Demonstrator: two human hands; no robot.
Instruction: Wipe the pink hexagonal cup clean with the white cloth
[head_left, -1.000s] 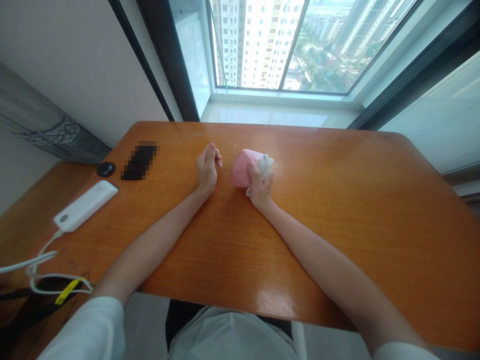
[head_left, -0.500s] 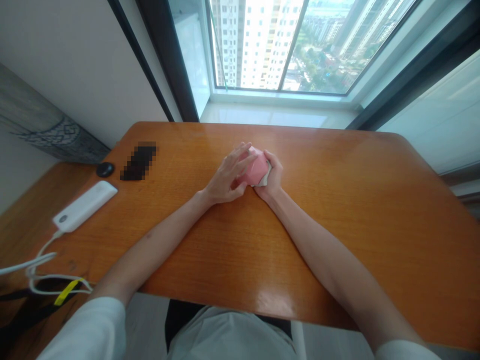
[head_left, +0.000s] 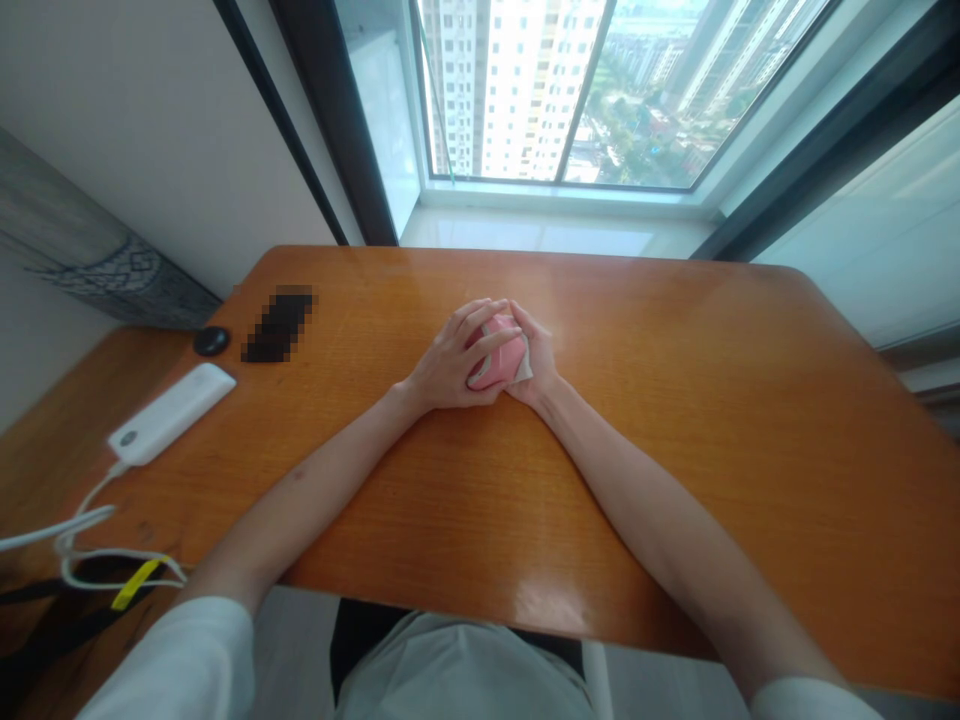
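Observation:
Between my hands sits a small pink piece, fist-sized and angular, with a white layer showing along its right edge. Its kind cannot be told; it may be paper or cloth. My left hand lies over its left side and top, fingers curved across the pink surface. From the right, my right hand cups it with the fingers around its far side, partly hidden behind it. Both hands touch it and meet at the far side, low over the brown wooden table.
At the left of the table are a black pixelated object, a small round black item and a white power bank with a white cable. A black strap with a yellow tag lies at the near left. A window is beyond.
My left hand has closed further over the pink piece, its fingers now lying across it. The piece has turned and shifted slightly left and nearer, with my right hand following.

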